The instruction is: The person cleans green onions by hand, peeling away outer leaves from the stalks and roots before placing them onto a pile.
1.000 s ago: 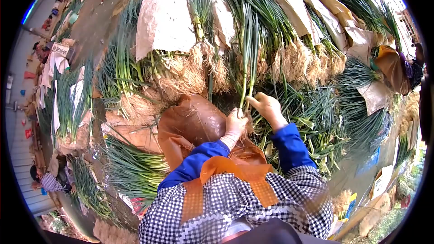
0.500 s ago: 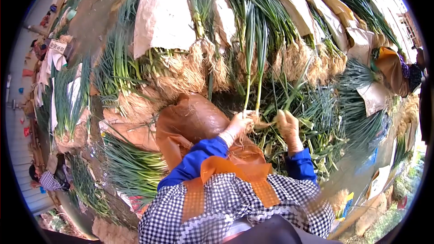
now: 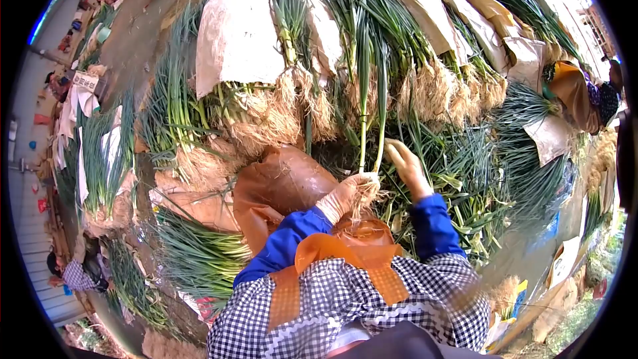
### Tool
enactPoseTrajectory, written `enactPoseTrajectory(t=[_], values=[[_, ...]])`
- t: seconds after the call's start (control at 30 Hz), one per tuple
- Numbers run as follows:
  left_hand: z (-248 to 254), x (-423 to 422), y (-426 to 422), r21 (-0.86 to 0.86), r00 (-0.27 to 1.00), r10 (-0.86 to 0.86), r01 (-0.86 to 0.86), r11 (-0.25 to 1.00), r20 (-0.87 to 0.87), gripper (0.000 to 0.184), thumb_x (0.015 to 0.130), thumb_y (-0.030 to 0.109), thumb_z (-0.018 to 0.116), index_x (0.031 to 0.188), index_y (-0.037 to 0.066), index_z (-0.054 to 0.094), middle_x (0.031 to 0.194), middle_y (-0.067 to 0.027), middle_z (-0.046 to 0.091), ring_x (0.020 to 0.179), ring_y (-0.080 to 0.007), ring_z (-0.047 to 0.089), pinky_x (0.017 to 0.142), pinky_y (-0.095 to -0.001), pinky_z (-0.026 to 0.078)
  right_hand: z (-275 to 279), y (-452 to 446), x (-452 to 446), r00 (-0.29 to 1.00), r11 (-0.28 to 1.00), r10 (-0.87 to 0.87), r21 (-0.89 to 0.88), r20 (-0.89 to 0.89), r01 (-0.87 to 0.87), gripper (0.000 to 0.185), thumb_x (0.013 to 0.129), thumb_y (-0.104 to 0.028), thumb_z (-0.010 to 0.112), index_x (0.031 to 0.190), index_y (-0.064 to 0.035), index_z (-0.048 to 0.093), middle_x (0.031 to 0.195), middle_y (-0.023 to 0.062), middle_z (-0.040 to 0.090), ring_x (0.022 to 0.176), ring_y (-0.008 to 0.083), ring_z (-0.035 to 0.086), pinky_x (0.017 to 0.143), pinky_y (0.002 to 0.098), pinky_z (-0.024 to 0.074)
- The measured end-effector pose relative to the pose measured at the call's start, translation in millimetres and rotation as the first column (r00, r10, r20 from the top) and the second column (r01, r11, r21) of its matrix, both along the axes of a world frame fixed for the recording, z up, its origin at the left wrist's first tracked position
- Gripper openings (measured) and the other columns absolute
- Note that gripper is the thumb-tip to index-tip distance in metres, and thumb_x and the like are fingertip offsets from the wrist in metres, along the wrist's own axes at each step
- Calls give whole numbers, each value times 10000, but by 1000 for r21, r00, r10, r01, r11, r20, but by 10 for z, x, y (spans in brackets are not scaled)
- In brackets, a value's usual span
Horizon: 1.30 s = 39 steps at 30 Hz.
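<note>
My left hand [image 3: 347, 197] is closed around the root end of two long green onions [image 3: 363, 134]. Their pale stems rise from my fist and the green leaves reach toward the covered row. My right hand [image 3: 407, 165] is just right of the stems, fingers stretched out, with the fingertips close to the right-hand stem; whether they touch it I cannot tell. Tangled, straw-coloured roots [image 3: 364, 193] hang at my left fingers. Below them, a brown apron [image 3: 286, 176] covers my lap.
Bundles of green onions with bushy roots [image 3: 266, 116] line up ahead, partly under pale sacking [image 3: 240, 33]. Loose stripped leaves [image 3: 458, 189] pile up at my right. More onions [image 3: 199, 246] lie at my left. A person [image 3: 76, 272] is at the far left.
My right hand has moved up and left toward the stems, and its bent fingers have straightened. The left hand has sunk slightly, still holding the onions.
</note>
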<state>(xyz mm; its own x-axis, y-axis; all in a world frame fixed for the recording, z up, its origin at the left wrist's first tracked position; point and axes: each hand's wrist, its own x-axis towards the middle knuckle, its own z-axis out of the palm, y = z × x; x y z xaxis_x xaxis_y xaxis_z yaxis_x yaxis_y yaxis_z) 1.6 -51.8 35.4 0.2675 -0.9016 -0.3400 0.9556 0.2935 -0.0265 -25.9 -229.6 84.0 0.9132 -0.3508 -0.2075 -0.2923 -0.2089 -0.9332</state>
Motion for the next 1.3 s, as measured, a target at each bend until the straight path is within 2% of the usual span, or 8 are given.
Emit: enactPoseTrajectory(t=[0.1, 0.17, 0.33, 0.43, 0.53, 0.83, 1.1, 1.3], values=[[413, 13, -15, -116, 983, -36, 57, 992, 180, 141, 816, 115, 525, 864, -14, 554, 783, -129, 581, 687, -228, 584, 566, -303, 528, 51, 304, 594, 995, 623, -101, 780, 14, 52, 400, 915, -377, 478, 997, -9, 612, 847, 76, 644, 779, 172, 609, 731, 275, 465], [696, 70, 85, -149, 992, -125, 124, 981, 3, 164, 813, 120, 527, 929, 3, 534, 846, -153, 568, 683, -261, 576, 546, -306, 524, -173, 215, 849, 980, 807, 182, 557, 82, -197, 392, 917, -379, 475, 896, -25, 641, 782, 38, 631, 704, 125, 575, 666, 250, 445], [1727, 308, 666, -417, 944, 260, -156, 896, 204, 100, 847, 107, 524, 812, 40, 458, 590, -84, 516, 379, -172, 480, 331, -260, 448, -419, -615, 1680, 891, 895, -444, 78, 91, 438, 382, 892, -374, 497, 669, -74, 576, 626, 51, 596, 531, 157, 531, 476, 314, 415], [2033, 484, 840, -499, 817, 388, -145, 854, 426, 113, 804, 73, 542, 766, 18, 451, 508, -81, 472, 423, -162, 499, 322, -265, 434, -358, -847, 1986, 990, 769, -124, -624, 67, 139, 401, 821, -435, 583, 741, -41, 589, 696, 131, 609, 649, 278, 576, 632, 367, 450], [1726, 646, 661, -255, 860, 330, -243, 936, 390, 76, 838, 69, 534, 797, 29, 484, 612, -85, 524, 514, -173, 543, 446, -280, 494, -441, -767, 2166, 992, 780, -44, -624, -115, -38, 451, 749, -495, 627, 733, -44, 620, 689, 164, 596, 658, 308, 570, 652, 390, 450], [126, 345, 40, 314, 786, 174, -425, 849, 593, 222, 860, 17, 547, 1081, 10, 560, 1100, -58, 584, 921, -98, 544, 831, -221, 450, -130, -184, 656, 999, 905, -22, 425, 35, 5, 250, 832, -184, 621, 945, 38, 599, 832, 55, 636, 732, 118, 592, 661, 231, 471], [-16, 299, -80, 411, 794, 102, -415, 812, 600, 139, 754, -82, 585, 769, 46, 533, 858, -82, 612, 754, -156, 589, 708, -286, 493, 145, 253, -39, 902, 800, 431, 462, 2, -383, 308, 840, -142, 612, 1107, 3, 562, 911, 16, 606, 807, 85, 543, 742, 242, 458], [80, 156, 38, 456, 869, 77, -330, 826, 489, 142, 813, -3, 561, 954, -14, 546, 925, -141, 639, 827, -232, 628, 749, -324, 525, 62, -79, 16, 991, 848, -129, 516, -17, 119, 154, 874, -225, 572, 815, -82, 569, 625, -48, 510, 539, 33, 443, 490, 176, 317]])
